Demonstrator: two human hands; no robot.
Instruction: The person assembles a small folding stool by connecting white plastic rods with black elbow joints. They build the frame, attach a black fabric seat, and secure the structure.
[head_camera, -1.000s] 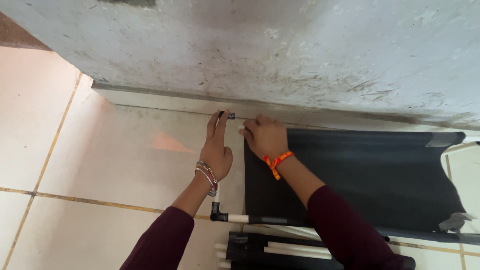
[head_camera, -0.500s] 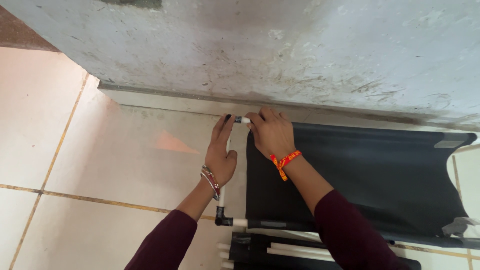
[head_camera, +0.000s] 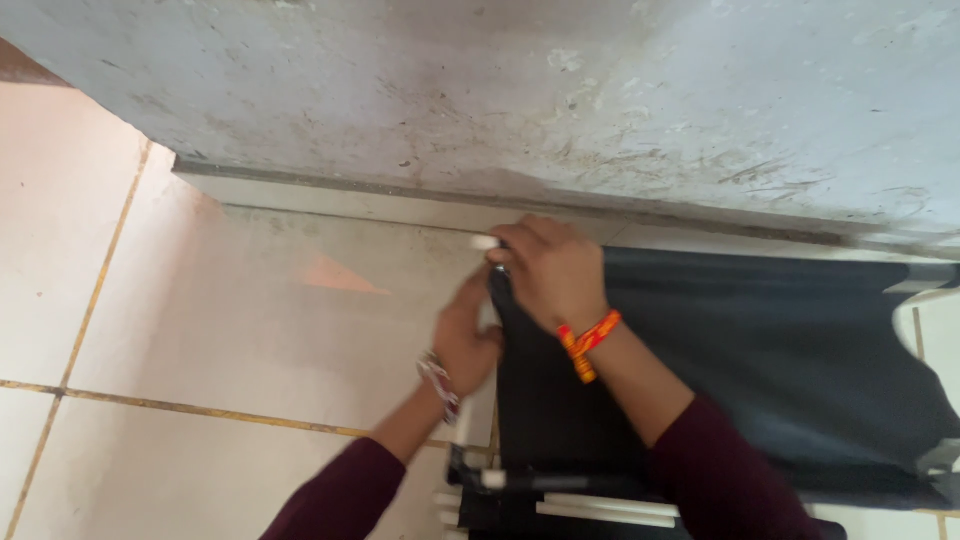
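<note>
My right hand (head_camera: 548, 268), with an orange thread band on the wrist, grips the top corner of a black fabric panel (head_camera: 760, 360) where a white tube end (head_camera: 484, 242) pokes out. My left hand (head_camera: 465, 335), wearing a beaded bracelet, is blurred and rests along the white tube at the panel's left edge, just below the right hand. The panel lies flat on the tiled floor (head_camera: 200, 300), stretched between tubes. Both sleeves are maroon.
A stained grey wall (head_camera: 560, 90) runs across the top, with a pale skirting strip (head_camera: 330, 195) at its foot. More white tubes and black connectors (head_camera: 560, 500) lie by the panel's near edge. A white object (head_camera: 940, 330) shows at far right.
The view has shifted closer. My right hand has moved over the tube end at the panel's corner, and my left hand has slid down the left tube.
</note>
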